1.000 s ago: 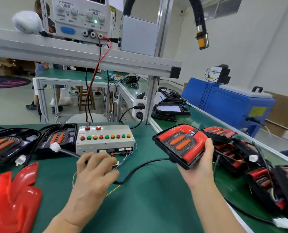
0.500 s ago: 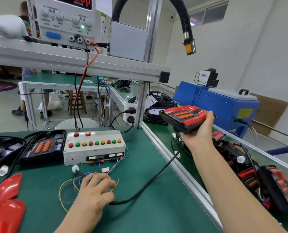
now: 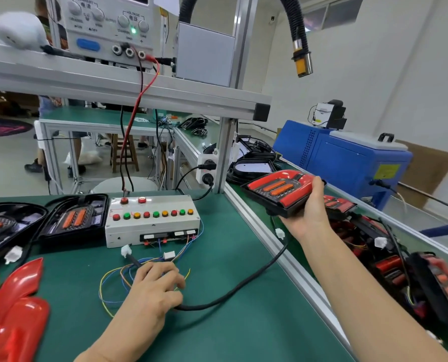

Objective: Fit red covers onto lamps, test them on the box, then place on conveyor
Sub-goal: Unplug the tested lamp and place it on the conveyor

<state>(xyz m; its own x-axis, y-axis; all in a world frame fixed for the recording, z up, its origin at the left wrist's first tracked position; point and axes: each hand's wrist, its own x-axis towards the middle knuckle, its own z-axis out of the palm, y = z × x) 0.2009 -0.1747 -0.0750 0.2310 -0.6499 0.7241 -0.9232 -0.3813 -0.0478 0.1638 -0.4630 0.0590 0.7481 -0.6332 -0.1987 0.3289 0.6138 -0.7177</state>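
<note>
Two hands at work over a green-matted bench [image 3: 243, 330], its right edge framed in ribbed aluminium rail. Beyond the rail runs the conveyor [image 3: 290, 231], same green surface, crowded with finished lamps [image 3: 390, 267]: black housings, glossy red lenses, white plugs on loose leads. A boxy blue machine [image 3: 348, 168] with a perforated side panel stands beyond the conveyor.

Right hand [image 3: 309, 212] grips the covered lamp [image 3: 277, 189] from beneath, thumb up along its right end, holding it above the conveyor's near edge (not touching the belt). Lamp is a flat, rounded black tray capped in shiny red plastic with two orange oblong inserts. Its thick black cable [image 3: 243, 283] sags back over the rail onto the bench.

Test box [image 3: 152, 220]: off-white, rectangular, a row of red, green and amber round buttons on top, thin coloured wires spilling from its front.

Two uncovered lamps [image 3: 71, 220] lie left of the box, orange inserts exposed. Loose red covers [image 3: 14, 309], glossy and curved, are piled at the bench's near-left corner.

Left hand [image 3: 152, 291] rests on the mat, fingers curled around the cable's end, among the wires.
</note>
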